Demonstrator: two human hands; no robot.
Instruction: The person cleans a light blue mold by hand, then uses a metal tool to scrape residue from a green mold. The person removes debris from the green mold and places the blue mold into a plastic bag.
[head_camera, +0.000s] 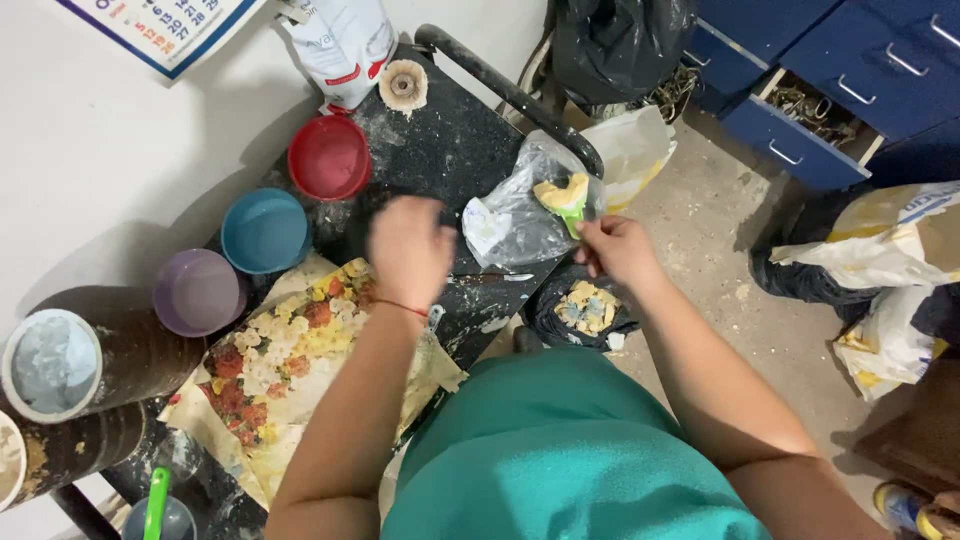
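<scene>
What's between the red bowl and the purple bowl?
The blue bowl sits between the red bowl and the purple bowl, in a row along the table's edge, seen in the head view.

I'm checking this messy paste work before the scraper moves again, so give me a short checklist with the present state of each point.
1. Right hand grips the green scraper: ok.
2. Scraper carries yellow paste: ok, a lump sits on its blade.
3. Clear plastic bag lies under the scraper: ok.
4. Left hand steady: cannot tell, it is blurred above the black table.
5. Red bowl, blue bowl and purple bowl upright: ok.
6. Flower piece apart from the scraper: ok.
</scene>
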